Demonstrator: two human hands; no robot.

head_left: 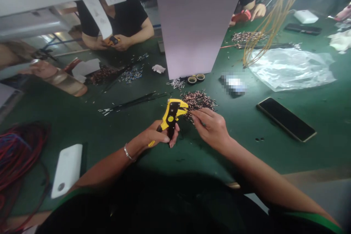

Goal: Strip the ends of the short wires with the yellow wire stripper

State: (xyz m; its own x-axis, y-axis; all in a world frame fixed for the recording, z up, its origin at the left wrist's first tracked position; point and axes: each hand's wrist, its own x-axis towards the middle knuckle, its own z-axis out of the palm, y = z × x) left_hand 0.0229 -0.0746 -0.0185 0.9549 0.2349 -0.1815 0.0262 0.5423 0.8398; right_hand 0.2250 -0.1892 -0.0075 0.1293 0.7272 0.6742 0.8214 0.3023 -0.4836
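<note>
We record our left hand (156,135) closed around the grip of a yellow-and-black wire stripper (171,117), jaw end pointing up and to the right, a metal bracelet (127,153) on that wrist. Our right hand (211,128) is just beside it, not touching it, with its fingertips (194,115) drawn together at the near edge of a heap of short copper-ended wires (197,101). Whether they pinch a wire is too small to tell. The tip of the stripper reaches that heap's edge.

Both hands work over the green counter (233,153). Ahead and left of the hands lies a bundle of thin black wires (134,102). Farther ahead sit a small scatter of cut wire pieces (177,83) and two rolls of tape (196,78). To the right of our right hand lies a black smartphone (286,119), and beyond it a clear plastic bag (290,69) under hanging tan wires (274,18). Left of our left hand are a white power bank (67,171) and a coil of red and blue wire (16,153). Across the counter, a co-worker's hands (113,42) hold a yellow tool (113,40).
</note>
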